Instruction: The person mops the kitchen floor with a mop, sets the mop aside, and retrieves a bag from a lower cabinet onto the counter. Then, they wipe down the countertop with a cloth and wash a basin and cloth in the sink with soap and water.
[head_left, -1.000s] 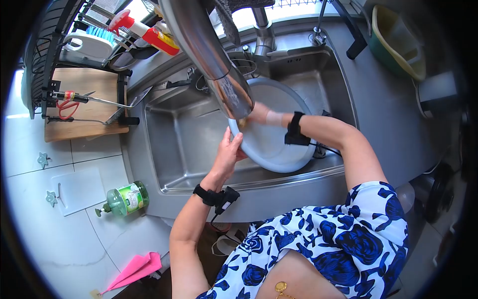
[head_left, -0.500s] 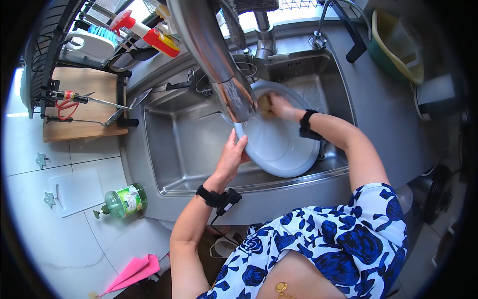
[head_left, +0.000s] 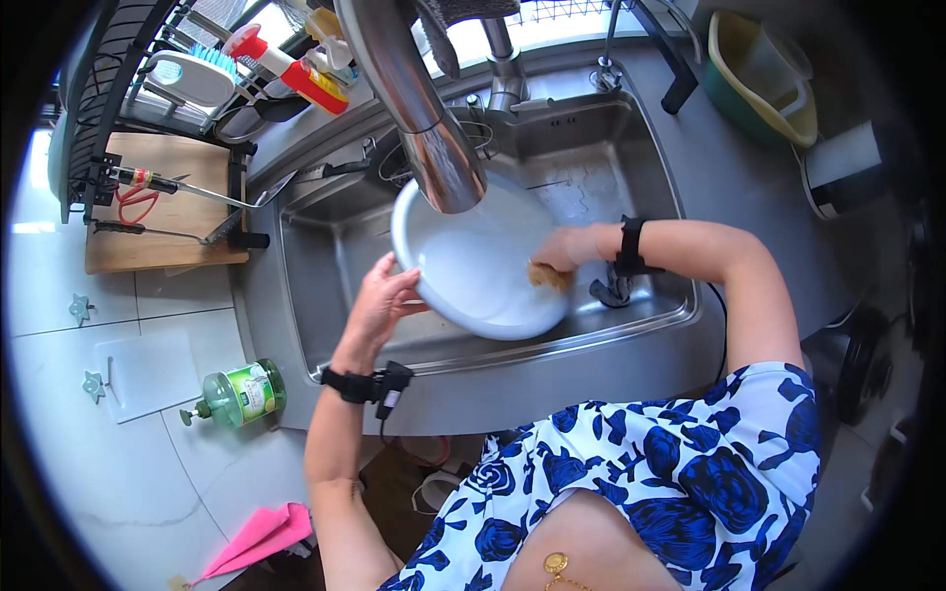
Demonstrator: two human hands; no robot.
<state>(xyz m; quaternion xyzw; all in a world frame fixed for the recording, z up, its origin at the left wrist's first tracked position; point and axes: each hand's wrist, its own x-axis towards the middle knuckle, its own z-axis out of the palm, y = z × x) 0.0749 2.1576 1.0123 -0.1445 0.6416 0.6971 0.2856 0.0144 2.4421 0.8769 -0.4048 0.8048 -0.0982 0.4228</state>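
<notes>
A wide white basin (head_left: 463,271) is tilted inside the steel sink (head_left: 330,286), under the faucet (head_left: 443,163). My left hand (head_left: 382,303) grips its rim at the left, thumb on the edge and the other fingers beneath. Against the basin's inner right wall, my right hand (head_left: 569,246) presses a tan scrubbing sponge (head_left: 549,277), with the fingers closed over it. The sponge is partly hidden by the hand. A dark wrist device with a grey piece (head_left: 613,289) hangs below my right wrist.
Left of the sink are a wooden cutting board (head_left: 168,217), a green soap bottle (head_left: 244,392) and a pink cloth (head_left: 258,540). A red-and-yellow spray bottle (head_left: 313,85) stands behind with a brush (head_left: 192,77). A green tub (head_left: 754,84) sits at the back right.
The basin has shifted left in the sink, my left hand moving with it. My right hand and the sponge have gone from the basin's far side to its right side.
</notes>
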